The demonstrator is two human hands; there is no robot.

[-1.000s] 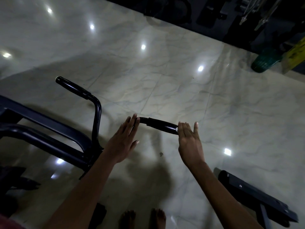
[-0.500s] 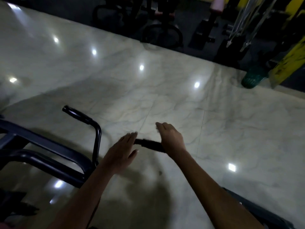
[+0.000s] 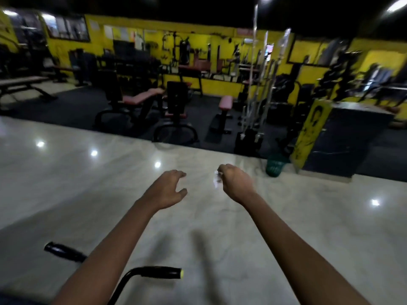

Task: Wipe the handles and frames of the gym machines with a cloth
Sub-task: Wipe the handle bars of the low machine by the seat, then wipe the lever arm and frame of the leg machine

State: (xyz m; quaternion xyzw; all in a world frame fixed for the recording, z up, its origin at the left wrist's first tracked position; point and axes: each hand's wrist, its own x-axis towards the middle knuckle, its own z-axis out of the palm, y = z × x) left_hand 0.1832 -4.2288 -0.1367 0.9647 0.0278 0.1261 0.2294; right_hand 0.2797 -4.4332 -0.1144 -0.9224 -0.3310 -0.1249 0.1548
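Nearest, low in view: black curved tubular machine handle with rubber grip and yellow end cap (image 3: 161, 272), untouched, both arms reaching out above it. Left of that handle, second black rubber grip (image 3: 62, 251). Beyond the handle, left hand (image 3: 166, 190), fingers apart and loosely bent, holding nothing. Right of it, right hand (image 3: 234, 182), fingers curled, pinching small crumpled white cloth (image 3: 217, 178), probably kept ready for wiping. Farther beyond, glossy marble floor (image 3: 88, 183), green basket (image 3: 275, 165), dim blurred benches, yellow wall.
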